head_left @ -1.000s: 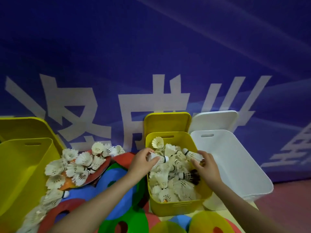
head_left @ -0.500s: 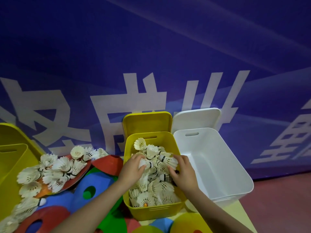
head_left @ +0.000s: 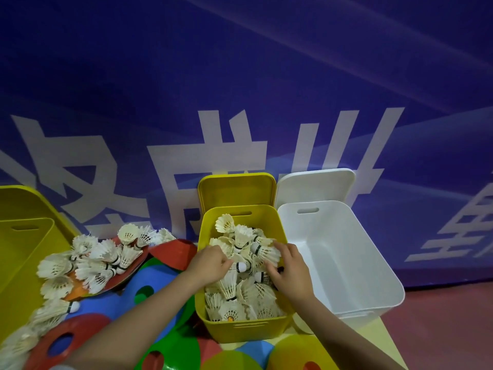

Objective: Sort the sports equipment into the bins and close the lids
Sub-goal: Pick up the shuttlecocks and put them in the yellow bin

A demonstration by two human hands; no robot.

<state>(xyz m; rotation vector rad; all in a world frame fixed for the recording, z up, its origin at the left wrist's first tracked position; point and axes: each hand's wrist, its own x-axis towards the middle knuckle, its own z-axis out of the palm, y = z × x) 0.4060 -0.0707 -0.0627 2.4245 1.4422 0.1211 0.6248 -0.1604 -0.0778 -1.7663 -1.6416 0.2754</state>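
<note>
A loose pile of shuttlecocks (head_left: 90, 260) lies on the flat cones (head_left: 149, 287) at left, still unsorted. Both hands are down in the middle yellow bin (head_left: 240, 329) — left hand (head_left: 210, 263) and right hand (head_left: 290, 265) with fingers curled into its shuttlecocks (head_left: 240, 289), likely packing them below the rim so the raised lid (head_left: 237, 189) can shut. The white bin (head_left: 368, 276) stands touching it, bare inside.

Both hands (head_left: 210, 264) among shuttlecocks (head_left: 241, 284), yellow bin (head_left: 240, 328)

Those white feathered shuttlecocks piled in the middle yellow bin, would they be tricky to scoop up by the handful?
Probably light: the shuttlecocks sit heaped loosely in the yellow bin. The splayed feather skirts look fragile, so squeezing may bend them. They lie tangled at all angles, so a handful taken by the left hand or right hand might drag others along.
</note>
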